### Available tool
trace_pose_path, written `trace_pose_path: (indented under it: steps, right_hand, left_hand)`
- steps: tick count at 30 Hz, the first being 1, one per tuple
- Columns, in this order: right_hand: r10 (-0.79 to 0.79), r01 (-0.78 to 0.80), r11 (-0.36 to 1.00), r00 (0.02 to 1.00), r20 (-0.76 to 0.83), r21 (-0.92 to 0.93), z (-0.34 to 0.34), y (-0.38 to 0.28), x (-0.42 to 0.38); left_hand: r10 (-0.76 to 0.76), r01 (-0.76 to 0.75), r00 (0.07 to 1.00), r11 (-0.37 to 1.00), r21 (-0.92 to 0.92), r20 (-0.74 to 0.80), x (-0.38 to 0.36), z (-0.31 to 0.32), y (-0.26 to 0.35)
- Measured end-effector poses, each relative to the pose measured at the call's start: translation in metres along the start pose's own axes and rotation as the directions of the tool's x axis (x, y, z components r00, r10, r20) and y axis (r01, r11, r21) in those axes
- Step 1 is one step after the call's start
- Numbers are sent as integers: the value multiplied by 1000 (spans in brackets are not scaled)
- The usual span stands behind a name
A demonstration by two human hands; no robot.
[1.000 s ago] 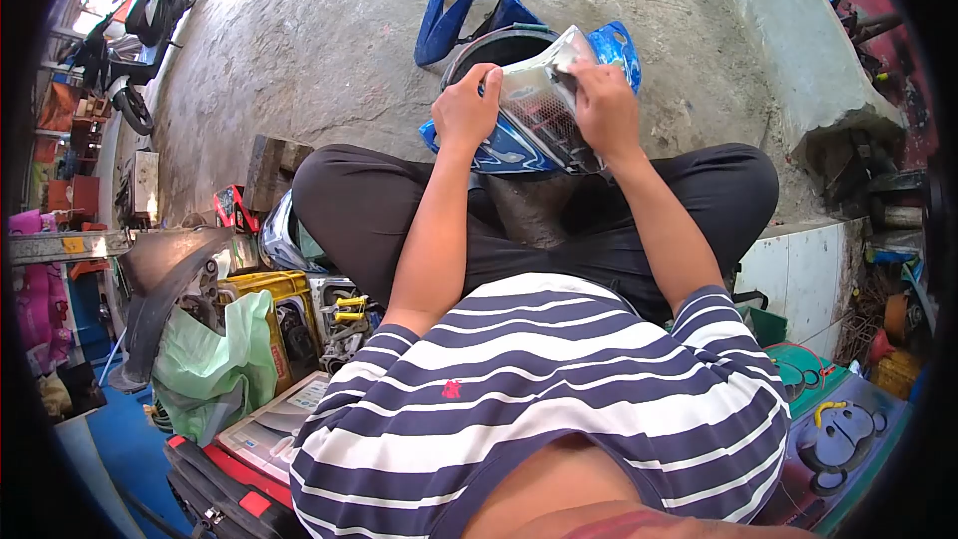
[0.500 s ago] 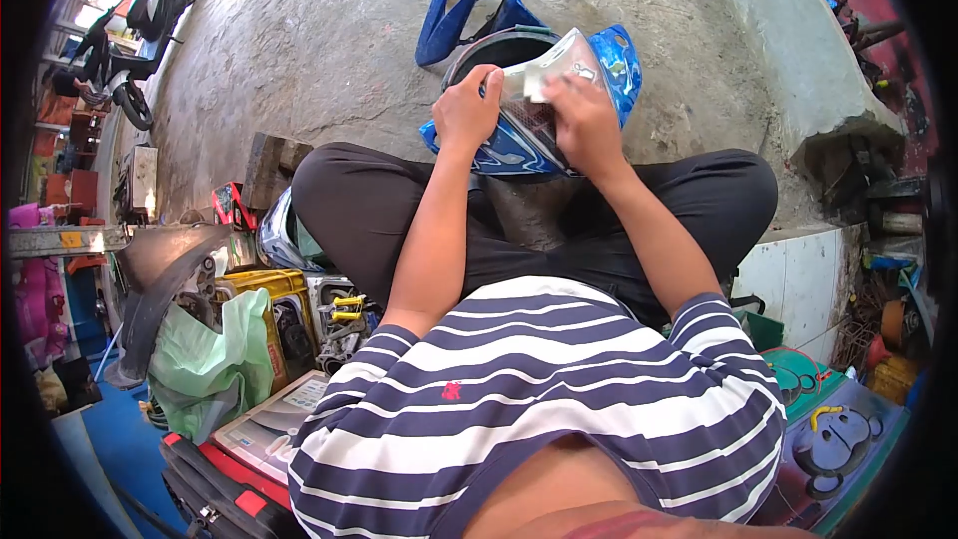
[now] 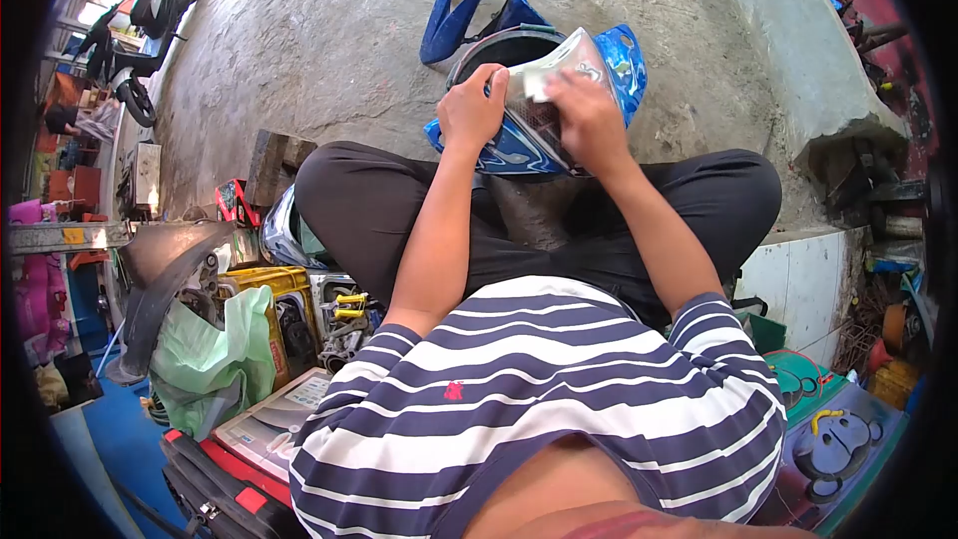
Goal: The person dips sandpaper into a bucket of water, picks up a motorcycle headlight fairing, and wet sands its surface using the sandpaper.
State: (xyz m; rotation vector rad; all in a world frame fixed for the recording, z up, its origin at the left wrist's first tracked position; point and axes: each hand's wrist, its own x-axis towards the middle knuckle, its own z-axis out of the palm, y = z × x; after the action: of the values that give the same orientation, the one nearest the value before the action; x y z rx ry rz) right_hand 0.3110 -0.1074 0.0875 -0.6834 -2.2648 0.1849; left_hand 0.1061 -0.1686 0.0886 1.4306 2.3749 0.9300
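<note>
A glossy blue motorcycle body panel (image 3: 622, 65) with a silvery-white upper part (image 3: 577, 52) rests between my knees. Its middle carries a dark mesh-patterned area. My left hand (image 3: 471, 112) is closed over the panel's upper left edge, the thumb toward the white part. In the fingers of my right hand (image 3: 591, 122) is a small white piece (image 3: 535, 87), pressed against the panel's face. Blur at those fingertips hides what the piece is made of. A dark round rim (image 3: 499, 45) shows behind the panel.
Another blue motorcycle fairing (image 3: 444, 25) lies on the concrete floor ahead. Left of me are a pale green plastic bag (image 3: 215, 349), a yellow crate (image 3: 269, 284) and a black bag (image 3: 215, 489). A motorbike (image 3: 135, 65) stands far left; a low concrete wall (image 3: 788, 50) runs along the right.
The view has shifted slightly, so the panel and both hands appear a little farther right. My left hand keeps its hold, and the right still has the white piece against the panel.
</note>
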Motion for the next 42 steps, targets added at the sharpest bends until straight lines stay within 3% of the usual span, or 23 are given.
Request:
trace_pose_path:
  steps: [2,5,10,13,14,17,22,29,33,34,37,42]
  right_hand:
    - [172,-171,983,985,-26,64,-4,20,3]
    - [241,-241,970,967,-82,21,4,28,-4]
    - [-87,88,994,996,22,-59,-2,-10,-4]
    - [82,-82,997,996,-39,12,-1,17,0]
    - [209,-204,975,976,-57,83,0,28,1]
    - [249,-251,968,961,-117,5,2,36,-2]
    - [-32,32,999,999,2,-23,2,-15,-4]
    - [314,-304,948,942,-120,98,3,39,-6]
    - [75,-75,997,994,-73,11,0,3,-7]
    - [40,-38,997,999,-34,70,-1,-7,-8]
    - [53,-48,987,998,-28,156,1,-6,-7]
    - [363,-328,920,919,-152,213,0,29,1]
  left_hand:
    - [7,-7,1000,1000,-5,10,-1,2,2]
    - [9,-9,1000,1000,-4,10,0,1,2]
    - [-10,10,1000,1000,6,8,1,2,0]
    - [-9,9,1000,1000,10,10,0,2,0]
    - [-4,4,1000,1000,12,9,-1,3,0]
    - [9,-9,1000,1000,5,1,1,3,0]
    - [1,-1,1000,1000,-4,0,0,2,1]
    - [20,-20,1000,1000,0,-3,-1,3,1]
    - [12,-12,1000,1000,-1,-10,0,3,0]
    - [0,0,1000,1000,7,0,0,2,0]
    - [2,-2,1000,1000,8,-1,-1,2,-1]
    - [6,-6,1000,1000,7,5,0,3,0]
